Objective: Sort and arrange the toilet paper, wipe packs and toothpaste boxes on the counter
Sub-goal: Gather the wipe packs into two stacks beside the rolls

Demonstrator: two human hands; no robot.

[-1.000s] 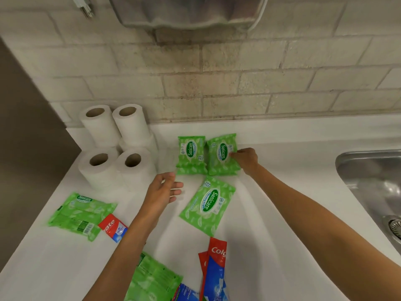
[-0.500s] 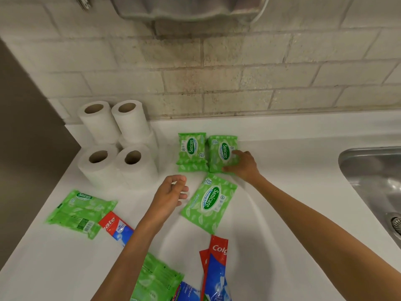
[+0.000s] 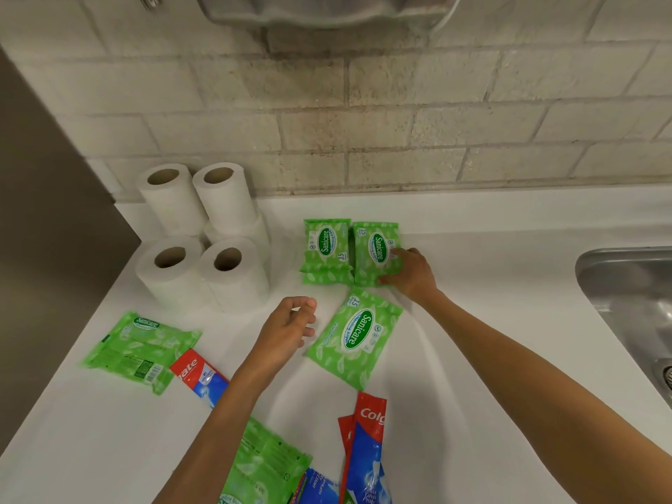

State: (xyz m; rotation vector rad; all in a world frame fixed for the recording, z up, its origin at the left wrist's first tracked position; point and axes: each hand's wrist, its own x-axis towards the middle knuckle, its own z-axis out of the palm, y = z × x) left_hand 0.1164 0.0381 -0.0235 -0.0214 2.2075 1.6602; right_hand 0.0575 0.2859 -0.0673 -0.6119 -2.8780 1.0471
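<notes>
White laminate makes up the counter point(image 3: 472, 321), backed by a pale brick wall point(image 3: 400, 121), with a steel sink point(image 3: 625, 285) at the right edge. Toilet paper rolls point(image 3: 203, 241) stand upright in a tight cluster at the back left corner, some stacked on others. Two green wipe packs lie side by side near the wall, touching: the left pack point(image 3: 325, 251) and the right pack point(image 3: 374, 252). The right hand point(image 3: 411, 272) rests on the right pack's outer edge, fingers spread over its side and lower corner. A third wipe pack point(image 3: 358, 338) lies tilted just in front of them. The left hand point(image 3: 289, 327) hovers beside it, loosely curled and holding nothing. A fourth wipe pack point(image 3: 142, 349) lies face down at the left, touching a toothpaste box point(image 3: 200, 376). More toothpaste boxes point(image 3: 365, 445) and another green pack point(image 3: 265, 463) lie at the near edge.
</notes>
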